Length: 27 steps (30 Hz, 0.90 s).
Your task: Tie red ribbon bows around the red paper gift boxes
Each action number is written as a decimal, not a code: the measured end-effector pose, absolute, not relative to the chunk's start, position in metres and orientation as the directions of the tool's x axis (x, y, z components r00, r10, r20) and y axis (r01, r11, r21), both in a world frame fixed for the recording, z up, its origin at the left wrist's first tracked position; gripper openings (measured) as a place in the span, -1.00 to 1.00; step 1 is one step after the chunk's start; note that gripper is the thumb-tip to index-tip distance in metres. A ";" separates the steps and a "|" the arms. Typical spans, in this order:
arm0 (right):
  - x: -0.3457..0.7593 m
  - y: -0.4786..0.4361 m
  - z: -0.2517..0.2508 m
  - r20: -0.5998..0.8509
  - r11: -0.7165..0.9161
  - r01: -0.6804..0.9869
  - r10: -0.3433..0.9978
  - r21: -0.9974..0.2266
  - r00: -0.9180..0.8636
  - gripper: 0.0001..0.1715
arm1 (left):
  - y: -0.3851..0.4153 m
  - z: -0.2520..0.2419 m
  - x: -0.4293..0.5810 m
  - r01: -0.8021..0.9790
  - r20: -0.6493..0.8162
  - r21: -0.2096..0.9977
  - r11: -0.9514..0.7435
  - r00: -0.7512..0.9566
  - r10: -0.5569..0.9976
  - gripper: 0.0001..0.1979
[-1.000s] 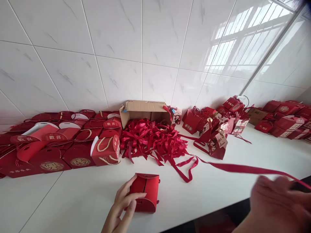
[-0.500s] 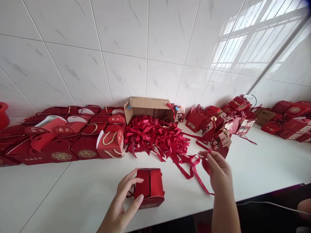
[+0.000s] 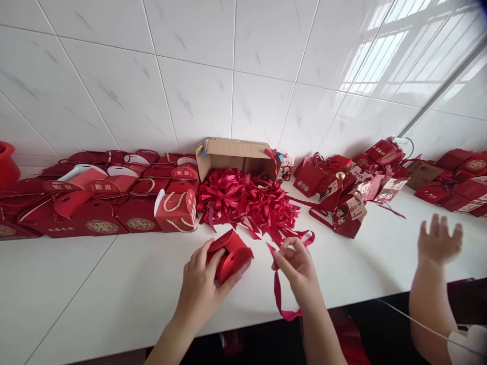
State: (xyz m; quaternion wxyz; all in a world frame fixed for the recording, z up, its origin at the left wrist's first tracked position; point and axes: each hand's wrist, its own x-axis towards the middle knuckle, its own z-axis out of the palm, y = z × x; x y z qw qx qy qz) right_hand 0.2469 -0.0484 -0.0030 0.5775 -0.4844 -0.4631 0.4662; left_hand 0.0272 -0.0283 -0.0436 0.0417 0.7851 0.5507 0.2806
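My left hand [image 3: 201, 284] grips a small red gift box [image 3: 233, 255] and tips it on its side above the white counter [image 3: 114, 284]. My right hand [image 3: 297, 266] pinches one end of a red ribbon [image 3: 277, 291]; the ribbon's loose end hangs over the counter's front edge. The two hands are close together, the ribbon end just right of the box. A heap of red ribbons [image 3: 247, 200] lies behind them, spilling from an open cardboard box [image 3: 232, 154].
Rows of red gift boxes [image 3: 95, 203] stand at the left against the tiled wall, and more gift boxes [image 3: 342, 192] with tags at the right. Another person's small hand [image 3: 439, 241] is raised at the counter's right edge. A thin white cable [image 3: 418, 324] runs below it.
My left hand has picked up and tilted the box. My right hand has drawn the ribbon in towards the box. Another person's hand has come up at the right.
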 end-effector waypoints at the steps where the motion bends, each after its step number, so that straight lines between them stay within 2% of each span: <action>1: 0.241 -0.049 -0.005 0.070 0.078 -0.093 0.993 -0.993 0.091 -0.71 | -0.035 -0.046 0.027 0.865 0.385 0.359 -0.350 0.204 0.900 -0.43; 4: 0.225 -0.050 -0.008 0.014 0.014 -0.045 1.000 -0.999 -0.020 -0.70 | -0.050 -0.042 0.023 0.880 0.372 0.344 -0.327 0.193 0.908 -0.40; 8: 0.211 -0.043 -0.012 0.039 0.042 0.065 0.998 -0.997 -0.058 -0.74 | -0.049 -0.024 0.015 0.822 0.477 0.433 -0.370 0.140 0.868 -0.71; 10: 0.208 -0.039 -0.013 0.084 0.090 0.131 0.995 -0.987 -0.055 -0.78 | -0.040 -0.018 0.014 0.785 0.511 0.461 -0.413 0.146 0.847 -0.78; 14: 0.207 -0.031 -0.011 0.145 0.157 0.250 0.987 -0.956 -0.065 -0.81 | -0.023 -0.017 0.019 0.747 0.484 0.473 -0.467 0.223 0.846 -0.74; 19: 0.204 -0.021 -0.002 0.152 0.183 0.277 0.980 -0.943 -0.128 -0.84 | -0.014 -0.018 0.029 0.757 0.467 0.460 -0.465 0.239 0.851 -0.75; 23: 0.199 -0.014 -0.001 0.159 0.205 0.295 0.972 -0.933 -0.171 -0.86 | -0.010 -0.015 0.033 0.786 0.510 0.408 -0.464 0.225 0.830 -0.83; 27: 0.199 -0.010 -0.002 0.194 0.245 0.361 0.966 -0.900 -0.172 -0.87 | -0.008 -0.008 0.033 0.821 0.604 0.345 -0.455 0.176 0.777 -0.82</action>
